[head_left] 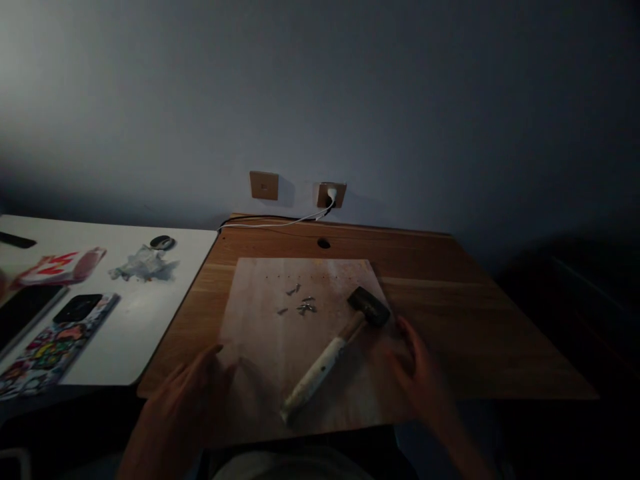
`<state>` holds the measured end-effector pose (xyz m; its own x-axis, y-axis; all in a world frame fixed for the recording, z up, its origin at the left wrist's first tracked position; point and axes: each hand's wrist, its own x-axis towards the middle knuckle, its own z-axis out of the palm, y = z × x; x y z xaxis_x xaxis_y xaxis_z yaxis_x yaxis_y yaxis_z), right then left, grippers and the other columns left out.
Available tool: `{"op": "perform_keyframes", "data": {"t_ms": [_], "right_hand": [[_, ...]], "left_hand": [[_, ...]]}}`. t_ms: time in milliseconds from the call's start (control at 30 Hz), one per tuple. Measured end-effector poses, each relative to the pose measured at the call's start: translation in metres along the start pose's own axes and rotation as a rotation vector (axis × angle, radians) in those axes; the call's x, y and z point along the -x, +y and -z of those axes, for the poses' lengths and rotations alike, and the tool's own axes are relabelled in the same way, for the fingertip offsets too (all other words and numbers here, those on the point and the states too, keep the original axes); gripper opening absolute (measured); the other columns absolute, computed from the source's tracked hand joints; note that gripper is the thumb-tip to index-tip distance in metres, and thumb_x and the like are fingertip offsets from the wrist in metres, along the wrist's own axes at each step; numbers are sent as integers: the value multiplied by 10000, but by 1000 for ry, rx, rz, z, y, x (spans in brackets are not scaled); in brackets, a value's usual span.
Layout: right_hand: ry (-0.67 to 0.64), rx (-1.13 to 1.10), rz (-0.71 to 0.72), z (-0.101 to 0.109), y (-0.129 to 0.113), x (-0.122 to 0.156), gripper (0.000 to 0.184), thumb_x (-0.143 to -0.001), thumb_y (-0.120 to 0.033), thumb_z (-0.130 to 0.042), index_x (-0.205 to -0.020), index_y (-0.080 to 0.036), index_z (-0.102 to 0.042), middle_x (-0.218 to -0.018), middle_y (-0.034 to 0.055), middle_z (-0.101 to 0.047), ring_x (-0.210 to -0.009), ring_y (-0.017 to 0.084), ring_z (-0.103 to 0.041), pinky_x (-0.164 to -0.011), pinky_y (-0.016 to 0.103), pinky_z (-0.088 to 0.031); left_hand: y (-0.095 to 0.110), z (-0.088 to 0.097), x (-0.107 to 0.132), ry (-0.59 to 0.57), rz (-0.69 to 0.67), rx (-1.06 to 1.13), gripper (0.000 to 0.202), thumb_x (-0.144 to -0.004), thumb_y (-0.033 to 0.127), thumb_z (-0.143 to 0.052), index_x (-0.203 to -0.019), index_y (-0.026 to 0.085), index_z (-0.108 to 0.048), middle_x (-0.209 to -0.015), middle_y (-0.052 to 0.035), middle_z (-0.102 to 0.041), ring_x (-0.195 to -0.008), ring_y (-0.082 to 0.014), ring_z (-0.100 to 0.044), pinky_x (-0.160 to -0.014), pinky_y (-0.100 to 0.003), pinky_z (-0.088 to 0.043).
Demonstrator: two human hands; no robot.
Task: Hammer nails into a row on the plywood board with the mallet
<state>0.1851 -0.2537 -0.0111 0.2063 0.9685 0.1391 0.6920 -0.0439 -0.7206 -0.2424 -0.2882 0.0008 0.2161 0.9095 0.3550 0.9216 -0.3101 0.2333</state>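
Observation:
A pale wooden board [265,347] lies before me, overhanging the front of the desk. On it rests a hammer [320,367], its dark head toward the upper right and its white-wrapped handle toward me. Several small metal nails or screws [306,307] are scattered near the middle; their exact kind is too small to tell. A row of small dark dots runs along the board's far side. My left hand [187,397] is at the board's left edge, fingers apart. Beside the right edge, near the hammer head, my right hand [423,373] is open and slightly blurred. Neither hand touches the hammer.
Under the board is a brown wooden desk [460,320] with a cable hole [324,244]. A white table [145,327] adjoins on the left, bearing crumpled plastic [146,263], a red-and-white packet [63,265] and a patterned phone case [55,347]. Cables run to a wall socket [323,193].

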Motion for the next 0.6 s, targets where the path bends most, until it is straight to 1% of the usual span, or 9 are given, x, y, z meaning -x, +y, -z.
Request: {"op": "perform_keyframes", "data": {"t_ms": [67, 100, 200, 300, 367, 400, 467, 533, 600], "right_hand": [[51, 51, -59, 19, 19, 3, 668, -968, -575, -525, -1488, -156, -492, -1542, 243, -583, -1448, 417, -541, -1211, 658, -393], [84, 72, -87, 28, 26, 5, 677, -959, -595, -525, -1476, -159, -504, -1532, 241, -591, -1434, 420, -552, -1199, 652, -407], [154, 103, -131, 47, 41, 15, 672, -939, -632, -524, -1431, -175, -537, -1478, 230, -633, -1350, 415, -620, -1140, 631, -470], [258, 174, -104, 53, 38, 25, 612, -947, -625, -516, -1352, -173, -596, -1382, 231, -675, -1263, 417, -654, -1071, 618, -512], [338, 220, -80, 52, 28, 31, 556, -966, -609, -513, -1280, -169, -644, -1226, 218, -717, -1137, 403, -690, -979, 578, -557], [347, 214, -75, 50, 21, 34, 528, -979, -603, -508, -1250, -177, -661, -1127, 194, -736, -1043, 379, -711, -913, 538, -579], [242, 145, -81, 46, 6, 39, 487, -1011, -596, -489, -1251, -216, -675, -953, 119, -752, -853, 313, -730, -773, 439, -594], [33, 77, -96, 41, -10, 43, 492, -1041, -591, -471, -1335, -247, -665, -787, 39, -721, -672, 255, -700, -649, 368, -558], [-134, 37, -100, 37, -23, 43, 544, -1053, -599, -457, -1414, -241, -652, -664, -5, -661, -593, 240, -672, -602, 349, -518]], "left_hand": [[14, -5, -3, -47, -39, 59, 325, -1052, 316, -509, -1343, 242, -633, -1130, -48, -814, -928, -213, -790, -768, -276, -633], [19, -7, -5, -62, -73, 73, 328, -1057, 335, -511, -1345, 235, -631, -1118, -49, -817, -928, -218, -790, -773, -284, -633], [34, -14, -20, -45, -156, 18, 304, -1053, 374, -524, -1286, 242, -668, -1117, -63, -807, -961, -269, -769, -815, -372, -621], [61, -17, -50, -24, -224, -2, 295, -1059, 333, -526, -1304, 224, -649, -1103, -87, -771, -975, -283, -726, -857, -424, -590], [83, -19, -75, -55, -349, 44, 297, -1051, 252, -529, -1331, 213, -620, -1116, -90, -747, -989, -268, -706, -864, -412, -577], [93, -20, -88, -110, -414, 60, 304, -1034, 206, -547, -1330, 214, -614, -1129, -88, -738, -1000, -262, -698, -868, -403, -572], [110, -25, -114, -218, -510, 66, 319, -989, 128, -596, -1297, 205, -625, -1157, -92, -727, -1023, -265, -688, -877, -402, -564], [120, -33, -139, -282, -551, 70, 339, -956, 74, -619, -1273, 193, -636, -1195, -103, -714, -1044, -275, -684, -895, -419, -561], [125, -42, -160, -325, -570, 82, 344, -943, 48, -629, -1259, 181, -647, -1208, -109, -707, -1062, -281, -681, -923, -431, -557]]}}
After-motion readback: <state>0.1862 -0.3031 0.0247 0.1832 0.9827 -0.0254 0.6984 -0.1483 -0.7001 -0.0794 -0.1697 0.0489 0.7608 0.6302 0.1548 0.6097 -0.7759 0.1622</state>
